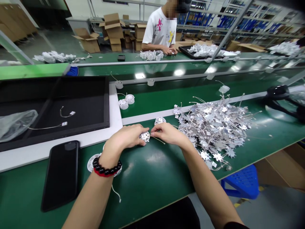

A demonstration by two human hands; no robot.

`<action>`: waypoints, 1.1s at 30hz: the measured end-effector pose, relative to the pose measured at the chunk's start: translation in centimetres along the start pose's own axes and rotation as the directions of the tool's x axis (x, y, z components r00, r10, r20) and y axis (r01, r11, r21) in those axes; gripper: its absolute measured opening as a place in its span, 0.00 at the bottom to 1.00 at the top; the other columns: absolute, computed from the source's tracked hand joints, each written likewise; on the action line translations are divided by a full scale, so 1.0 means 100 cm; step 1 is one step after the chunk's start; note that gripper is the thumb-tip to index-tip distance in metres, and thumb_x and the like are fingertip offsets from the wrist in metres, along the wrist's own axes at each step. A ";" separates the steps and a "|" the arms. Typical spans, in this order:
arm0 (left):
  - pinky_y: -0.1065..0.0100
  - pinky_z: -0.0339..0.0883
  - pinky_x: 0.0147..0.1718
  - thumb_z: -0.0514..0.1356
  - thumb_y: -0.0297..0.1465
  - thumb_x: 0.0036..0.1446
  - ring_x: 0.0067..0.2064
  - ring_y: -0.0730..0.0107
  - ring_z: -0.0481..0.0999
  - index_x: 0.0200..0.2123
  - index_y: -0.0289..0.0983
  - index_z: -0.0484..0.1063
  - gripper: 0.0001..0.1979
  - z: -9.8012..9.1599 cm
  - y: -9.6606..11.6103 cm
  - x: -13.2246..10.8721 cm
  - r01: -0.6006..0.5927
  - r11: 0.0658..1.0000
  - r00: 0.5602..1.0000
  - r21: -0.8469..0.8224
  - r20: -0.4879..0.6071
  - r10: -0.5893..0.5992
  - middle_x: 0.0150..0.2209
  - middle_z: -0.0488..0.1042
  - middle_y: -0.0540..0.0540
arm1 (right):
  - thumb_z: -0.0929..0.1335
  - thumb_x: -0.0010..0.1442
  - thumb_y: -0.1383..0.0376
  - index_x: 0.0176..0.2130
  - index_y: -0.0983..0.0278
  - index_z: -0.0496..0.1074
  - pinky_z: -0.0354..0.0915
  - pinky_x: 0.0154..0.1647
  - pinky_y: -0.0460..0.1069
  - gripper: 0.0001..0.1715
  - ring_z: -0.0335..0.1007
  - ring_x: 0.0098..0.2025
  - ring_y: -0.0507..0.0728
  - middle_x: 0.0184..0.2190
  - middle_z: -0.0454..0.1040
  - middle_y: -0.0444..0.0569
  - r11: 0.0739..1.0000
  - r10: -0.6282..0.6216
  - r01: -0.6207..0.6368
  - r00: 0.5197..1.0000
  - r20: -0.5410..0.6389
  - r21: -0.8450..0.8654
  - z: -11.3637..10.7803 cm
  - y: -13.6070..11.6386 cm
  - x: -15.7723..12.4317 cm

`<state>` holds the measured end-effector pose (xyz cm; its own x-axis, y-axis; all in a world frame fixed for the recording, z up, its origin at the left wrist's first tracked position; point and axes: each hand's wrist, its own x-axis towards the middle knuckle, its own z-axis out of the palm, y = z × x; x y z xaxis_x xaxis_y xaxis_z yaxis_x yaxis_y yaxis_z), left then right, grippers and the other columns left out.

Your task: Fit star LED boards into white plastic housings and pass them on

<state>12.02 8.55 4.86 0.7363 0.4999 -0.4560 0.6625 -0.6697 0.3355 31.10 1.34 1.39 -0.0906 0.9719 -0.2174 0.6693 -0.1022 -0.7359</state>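
Near the middle of the green table, my left hand (pixel 130 136) grips a small round white housing (pixel 144 136) between thumb and fingers. My right hand (pixel 164 132) is closed in a pinch at the housing's right edge, where a thin white wire (pixel 157 139) trails out below its fingers. Just behind my hands sits another round white housing (pixel 159 120). To the right lies a large heap of silvery star-shaped plates with wires (pixel 214 124). More white round parts (pixel 93 162) lie partly hidden under my left wrist.
A black phone (pixel 61 175) lies at the left, beside a white-edged black tray (pixel 90 105) with two wired connectors. Several white housings (pixel 123 104) stand on the green strip ahead. Across the bench a person (pixel 160 28) handles white parts. A blue stool (pixel 243 183) stands at right.
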 end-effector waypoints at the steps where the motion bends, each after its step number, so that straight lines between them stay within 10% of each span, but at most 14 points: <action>1: 0.63 0.67 0.47 0.64 0.39 0.60 0.57 0.51 0.73 0.64 0.48 0.65 0.29 0.000 0.000 0.000 -0.007 1.000 1.000 -0.002 0.004 0.007 0.61 0.71 0.45 | 0.70 0.60 0.63 0.35 0.63 0.79 0.60 0.32 0.47 0.07 0.72 0.33 0.54 0.32 0.80 0.46 1.000 -0.010 0.010 1.000 0.011 -0.007 0.000 0.000 -0.001; 26: 0.63 0.65 0.49 0.64 0.40 0.60 0.56 0.50 0.73 0.68 0.46 0.61 0.34 0.000 -0.005 0.002 -0.030 0.997 1.000 -0.073 -0.007 0.030 0.60 0.71 0.42 | 0.67 0.64 0.68 0.36 0.59 0.81 0.49 0.31 0.51 0.11 0.73 0.35 0.60 0.31 0.79 0.51 0.846 -0.101 0.122 0.992 0.069 -0.519 -0.002 -0.016 -0.009; 33: 0.65 0.65 0.47 0.60 0.38 0.64 0.56 0.53 0.73 0.56 0.49 0.75 0.18 -0.001 -0.010 0.004 -0.117 0.981 0.992 -0.152 -0.060 0.109 0.57 0.75 0.48 | 0.66 0.64 0.68 0.36 0.61 0.80 0.50 0.30 0.49 0.12 0.73 0.33 0.58 0.30 0.79 0.50 0.861 -0.130 0.162 0.987 0.099 -0.483 -0.001 -0.013 -0.010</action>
<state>11.66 9.47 4.48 0.8110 0.4557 -0.3668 0.5850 -0.6321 0.5081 30.44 0.55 2.62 -0.2493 0.9510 -0.1828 0.9174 0.1714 -0.3591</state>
